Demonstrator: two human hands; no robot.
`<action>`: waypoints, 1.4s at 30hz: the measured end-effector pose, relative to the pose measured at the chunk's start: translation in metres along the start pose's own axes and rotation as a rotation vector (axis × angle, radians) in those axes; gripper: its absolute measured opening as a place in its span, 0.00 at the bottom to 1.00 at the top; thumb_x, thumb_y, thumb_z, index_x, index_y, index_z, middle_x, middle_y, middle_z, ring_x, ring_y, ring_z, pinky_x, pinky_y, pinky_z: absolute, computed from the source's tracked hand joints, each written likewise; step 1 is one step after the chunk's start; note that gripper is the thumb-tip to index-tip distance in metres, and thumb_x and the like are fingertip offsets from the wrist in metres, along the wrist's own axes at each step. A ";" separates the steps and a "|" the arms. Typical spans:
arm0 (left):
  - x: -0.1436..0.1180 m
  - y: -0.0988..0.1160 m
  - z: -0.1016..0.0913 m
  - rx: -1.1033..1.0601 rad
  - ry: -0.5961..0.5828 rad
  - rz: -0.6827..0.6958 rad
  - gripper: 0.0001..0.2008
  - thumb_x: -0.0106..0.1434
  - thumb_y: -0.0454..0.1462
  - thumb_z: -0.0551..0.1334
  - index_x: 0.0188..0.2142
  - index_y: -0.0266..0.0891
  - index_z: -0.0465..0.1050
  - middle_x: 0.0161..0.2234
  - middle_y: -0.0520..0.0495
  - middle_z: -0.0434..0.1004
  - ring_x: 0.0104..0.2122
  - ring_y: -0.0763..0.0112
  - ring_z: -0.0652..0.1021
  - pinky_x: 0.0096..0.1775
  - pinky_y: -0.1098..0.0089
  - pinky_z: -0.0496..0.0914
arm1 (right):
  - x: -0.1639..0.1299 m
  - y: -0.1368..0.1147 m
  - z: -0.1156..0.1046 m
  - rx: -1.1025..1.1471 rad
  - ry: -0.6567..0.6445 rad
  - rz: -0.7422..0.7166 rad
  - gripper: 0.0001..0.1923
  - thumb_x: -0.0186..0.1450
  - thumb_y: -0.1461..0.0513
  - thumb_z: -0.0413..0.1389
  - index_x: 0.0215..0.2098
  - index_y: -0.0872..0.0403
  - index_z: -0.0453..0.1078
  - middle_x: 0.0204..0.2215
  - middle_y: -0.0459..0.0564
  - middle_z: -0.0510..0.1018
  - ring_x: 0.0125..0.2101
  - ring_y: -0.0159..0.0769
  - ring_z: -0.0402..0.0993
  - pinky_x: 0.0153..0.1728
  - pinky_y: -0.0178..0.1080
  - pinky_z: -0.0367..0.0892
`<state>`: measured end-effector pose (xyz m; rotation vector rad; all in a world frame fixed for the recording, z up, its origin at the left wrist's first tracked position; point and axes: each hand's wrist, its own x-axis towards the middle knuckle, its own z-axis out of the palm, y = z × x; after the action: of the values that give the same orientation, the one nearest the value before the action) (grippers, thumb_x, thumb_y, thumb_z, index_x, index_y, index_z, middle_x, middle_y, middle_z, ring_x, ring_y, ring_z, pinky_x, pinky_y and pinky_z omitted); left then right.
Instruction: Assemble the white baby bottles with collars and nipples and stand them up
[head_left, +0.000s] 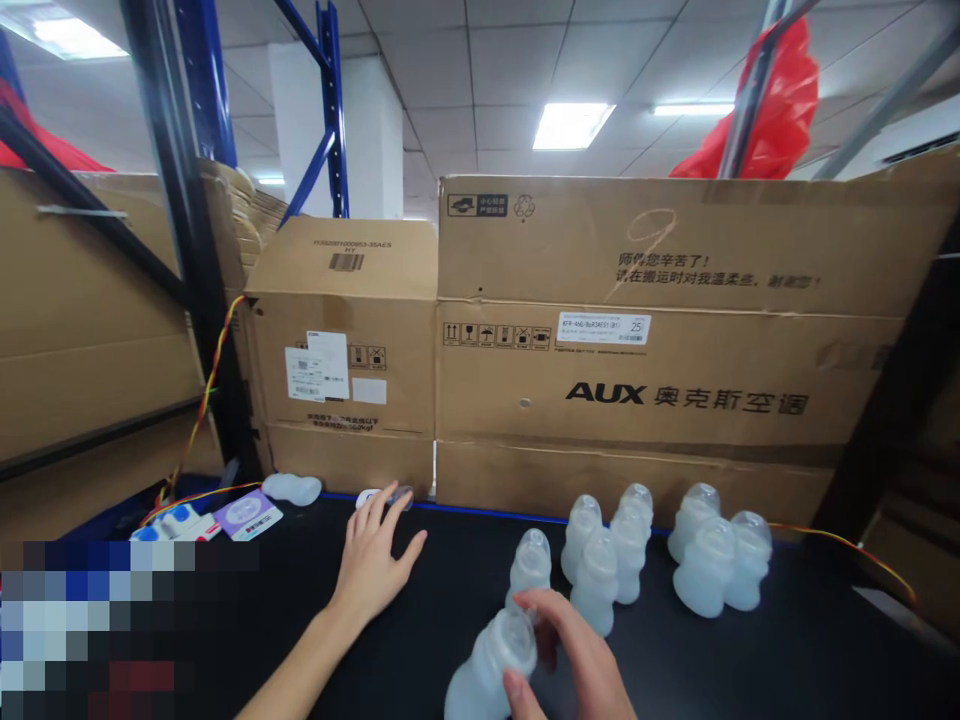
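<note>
My left hand (376, 555) reaches to the back edge of the black table, fingers stretched out and thumb apart. Its fingertips are over or touching a small clear cap (403, 497); a small white round piece (365, 498) shows beside them. My right hand (574, 650) curls its thumb and fingers round the upper side of a frosted baby bottle (491, 665) with a clear dome cap, at the front. Just behind it stands another capped bottle (530, 565). Several more bottles stand upright to the right, in one group (600, 565) and a second group (712, 565).
Large cardboard boxes (637, 400) wall off the back of the black table (420, 640). An uncapped-looking bottle (291, 489) lies on its side at the back left, near a purple card (247, 513). A red and yellow wire (206, 400) hangs along the left post.
</note>
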<state>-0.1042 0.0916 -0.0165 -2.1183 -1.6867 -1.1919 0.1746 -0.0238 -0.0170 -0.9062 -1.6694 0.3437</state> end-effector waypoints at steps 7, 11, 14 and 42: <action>0.004 -0.025 0.015 0.138 -0.045 0.039 0.24 0.66 0.48 0.64 0.57 0.37 0.75 0.71 0.31 0.62 0.71 0.40 0.59 0.68 0.37 0.53 | 0.000 0.005 0.007 -0.039 -0.107 -0.161 0.33 0.62 0.62 0.65 0.64 0.43 0.65 0.39 0.47 0.83 0.31 0.39 0.79 0.32 0.35 0.76; -0.003 -0.018 0.014 0.081 -0.056 0.037 0.20 0.67 0.47 0.63 0.53 0.38 0.76 0.68 0.33 0.66 0.71 0.45 0.61 0.68 0.42 0.55 | -0.001 0.006 0.009 -0.048 -0.159 -0.171 0.35 0.63 0.65 0.63 0.66 0.43 0.60 0.42 0.47 0.82 0.32 0.36 0.80 0.33 0.33 0.77; -0.001 -0.015 0.018 0.026 -0.069 0.000 0.28 0.65 0.44 0.64 0.62 0.34 0.70 0.69 0.30 0.64 0.70 0.42 0.61 0.68 0.41 0.55 | 0.000 0.005 0.011 -0.008 -0.185 -0.141 0.32 0.66 0.65 0.60 0.66 0.43 0.57 0.43 0.48 0.81 0.34 0.36 0.81 0.35 0.33 0.78; -0.007 0.112 -0.065 -0.799 -0.457 0.226 0.17 0.58 0.30 0.65 0.46 0.44 0.71 0.41 0.48 0.77 0.40 0.63 0.80 0.45 0.64 0.75 | 0.016 -0.009 0.007 -0.079 -0.258 0.025 0.17 0.69 0.62 0.56 0.56 0.45 0.68 0.41 0.48 0.80 0.37 0.39 0.79 0.39 0.38 0.74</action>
<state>-0.0356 0.0104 0.0587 -3.1519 -1.1272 -1.5703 0.1636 -0.0163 -0.0019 -0.9738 -1.9204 0.4286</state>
